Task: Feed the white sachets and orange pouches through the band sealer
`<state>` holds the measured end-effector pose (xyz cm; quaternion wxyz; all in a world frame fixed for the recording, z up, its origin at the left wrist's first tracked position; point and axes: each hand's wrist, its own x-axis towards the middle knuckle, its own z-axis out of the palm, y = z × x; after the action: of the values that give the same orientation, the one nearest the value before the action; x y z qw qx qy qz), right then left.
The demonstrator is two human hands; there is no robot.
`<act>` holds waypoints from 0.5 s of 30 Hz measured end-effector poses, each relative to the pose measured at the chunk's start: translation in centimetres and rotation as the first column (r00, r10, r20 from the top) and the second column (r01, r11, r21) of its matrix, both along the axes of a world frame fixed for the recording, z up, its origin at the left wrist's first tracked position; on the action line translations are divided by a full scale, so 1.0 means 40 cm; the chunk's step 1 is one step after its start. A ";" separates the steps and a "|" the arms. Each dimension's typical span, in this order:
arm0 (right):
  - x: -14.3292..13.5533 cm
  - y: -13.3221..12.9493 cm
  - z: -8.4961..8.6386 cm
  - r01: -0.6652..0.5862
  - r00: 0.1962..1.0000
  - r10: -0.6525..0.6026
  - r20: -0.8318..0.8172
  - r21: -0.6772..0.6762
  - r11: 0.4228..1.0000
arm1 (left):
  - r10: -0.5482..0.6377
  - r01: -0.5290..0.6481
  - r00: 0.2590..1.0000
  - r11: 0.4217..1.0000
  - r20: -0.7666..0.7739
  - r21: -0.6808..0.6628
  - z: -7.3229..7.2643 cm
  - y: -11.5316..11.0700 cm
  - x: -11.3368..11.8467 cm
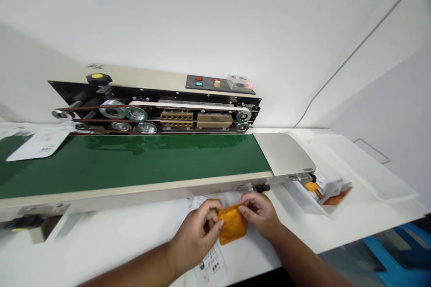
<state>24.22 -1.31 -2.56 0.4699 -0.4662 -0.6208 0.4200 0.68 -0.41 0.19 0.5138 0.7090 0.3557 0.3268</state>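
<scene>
A small orange pouch (232, 226) is pinched at its upper corners between my two hands, in front of the conveyor. My left hand (197, 233) grips its left edge with thumb and fingers. On the other side, my right hand (261, 215) pinches the top right corner. Beneath the pouch and my left hand lies a white printed packet (210, 264) on the table, partly covered. Just beyond my hands runs the green conveyor belt (161, 159) of a band sealing machine (155, 98).
On the belt's left end rests a white printed pouch (43, 143). A white bin (303, 199) holding orange and white packets stands right of the conveyor, by a translucent tray (363, 165). A metal end plate (286, 154) extends the belt. Blue crates (397, 251) stand below the table edge.
</scene>
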 end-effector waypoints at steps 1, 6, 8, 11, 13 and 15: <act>0.002 0.002 -0.003 0.017 1.000 -0.017 -0.014 0.010 1.000 | 0.012 -0.012 1.000 1.000 0.020 -0.018 -0.002 0.001 0.001; 0.007 0.005 -0.006 0.062 0.996 -0.068 0.060 0.105 0.993 | 0.054 -0.046 0.995 0.995 0.087 -0.087 -0.017 0.007 0.004; 0.008 0.007 -0.004 0.066 0.995 -0.075 0.068 0.128 0.990 | 0.071 -0.058 0.991 0.991 0.111 -0.120 -0.022 0.009 0.004; 0.005 0.007 -0.005 0.070 0.997 -0.073 0.017 0.121 0.990 | 0.111 -0.078 0.981 0.977 0.159 -0.201 -0.027 0.011 0.006; 0.002 0.006 -0.008 0.051 0.999 -0.050 -0.020 0.093 0.994 | 0.143 -0.098 0.973 0.967 0.181 -0.234 -0.027 0.011 0.007; 0.000 0.004 -0.012 -0.001 0.999 0.003 -0.039 0.046 0.999 | 0.164 -0.115 0.967 0.964 0.196 -0.239 -0.024 0.010 0.008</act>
<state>24.23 -1.15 -3.04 0.4920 -0.4463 -0.6215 0.4153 1.02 -0.02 -0.77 0.6018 0.5797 0.3825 0.3943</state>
